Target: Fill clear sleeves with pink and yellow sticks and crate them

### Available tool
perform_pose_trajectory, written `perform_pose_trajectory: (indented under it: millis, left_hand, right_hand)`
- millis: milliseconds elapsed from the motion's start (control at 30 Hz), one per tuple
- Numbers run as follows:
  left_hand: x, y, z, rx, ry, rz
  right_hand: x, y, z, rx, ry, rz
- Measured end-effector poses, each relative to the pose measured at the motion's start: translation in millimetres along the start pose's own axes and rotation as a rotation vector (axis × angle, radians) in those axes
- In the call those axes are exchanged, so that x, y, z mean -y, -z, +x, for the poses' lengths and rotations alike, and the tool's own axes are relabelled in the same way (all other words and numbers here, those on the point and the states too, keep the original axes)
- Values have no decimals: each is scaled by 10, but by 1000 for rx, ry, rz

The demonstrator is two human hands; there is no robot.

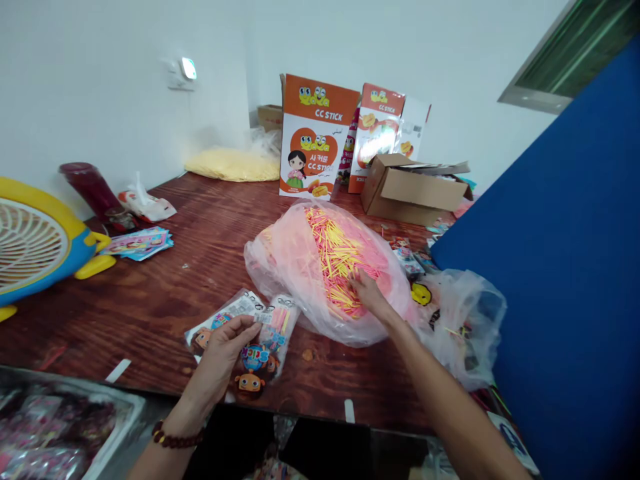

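Note:
My left hand [225,353] pinches the top edge of a small printed plastic packet [255,360] with a cartoon monkey on it, above the front of the table. Two similar packets lie just behind it: one to the left [207,332], and one to the right [283,323] with pink and yellow sticks showing inside. My right hand [369,292] reaches into a large clear plastic bag [285,247], its fingers bent together among thin pink and yellow sticks [336,250]. The fingertips are partly hidden by the sticks.
A crumpled clear bag [473,320] and a blue panel [540,267] stand at right. Printed cartons [315,140] and an open cardboard box [420,193] are behind. A yellow-blue fan [75,247] is at left; a white foam box [120,413] with packets sits below the table edge.

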State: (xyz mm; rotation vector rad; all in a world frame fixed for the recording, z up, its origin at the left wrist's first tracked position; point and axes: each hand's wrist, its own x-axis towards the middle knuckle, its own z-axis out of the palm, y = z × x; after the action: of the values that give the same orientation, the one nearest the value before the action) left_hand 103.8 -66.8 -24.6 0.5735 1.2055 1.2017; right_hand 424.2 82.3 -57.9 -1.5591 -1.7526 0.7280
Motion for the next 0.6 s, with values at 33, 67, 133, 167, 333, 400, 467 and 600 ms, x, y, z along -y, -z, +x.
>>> perform_pose_trajectory:
  millis: [33, 67, 133, 167, 333, 400, 467, 600]
  left_hand:
    - [-1, -4, 1, -4, 0, -3]
    - [-2, -10, 3, -5, -3, -6]
    - [-5, -29, 6, 6, -17, -5]
    - [-4, -39, 8, 20, -28, -2]
    - [18, -86, 17, 93, -59, 7]
    - [23, -111, 21, 100, -71, 22]
    - [19, -148, 23, 90, -102, 56]
    - [-1, -235, 20, 88, -150, 116]
  right_hand:
    - [-16, 25, -25, -20, 3, 75]
    - [-33, 37, -54, -40, 6, 144]
    - [-74, 25, -111, -78, 1, 251]
    - [-96, 6, -134, -94, -7, 289]
    - [-143, -43, -152, -142, -72, 393]
    - [-61, -9, -149, -156, -76, 432]
    - [118, 29, -182, -155, -63, 483]
    - [729, 4, -389, 105, 22, 566]
